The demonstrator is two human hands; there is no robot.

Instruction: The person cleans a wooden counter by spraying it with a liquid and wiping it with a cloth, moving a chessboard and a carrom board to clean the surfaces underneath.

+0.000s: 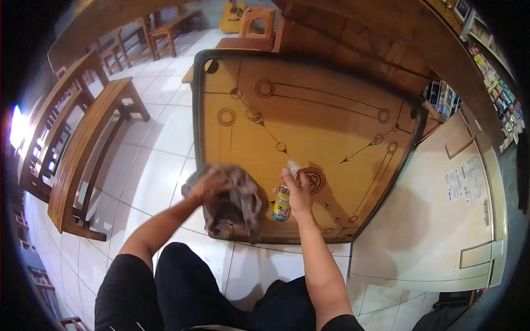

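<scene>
A carrom board [254, 77] with a dark rim and printed rings and lines lies below my hands. Near its left edge my left hand [211, 186] is on a crumpled grey cloth [237, 193], fingers bunched into the fabric and slightly blurred. The cloth hangs over the board's rim. My right hand [298, 193] is wrapped round a small spray bottle [281, 205] with a yellow and blue label and a whitish nozzle [293, 165]. I hold the bottle upright above the lower middle of the board, left of the central rings.
Wooden benches [91, 149] stand on the white tiled floor [160, 165] at the left. A yellow guitar [232, 16] and a wooden chair [256, 25] are at the back. A pale panel with a paper label [464, 179] borders the board on the right.
</scene>
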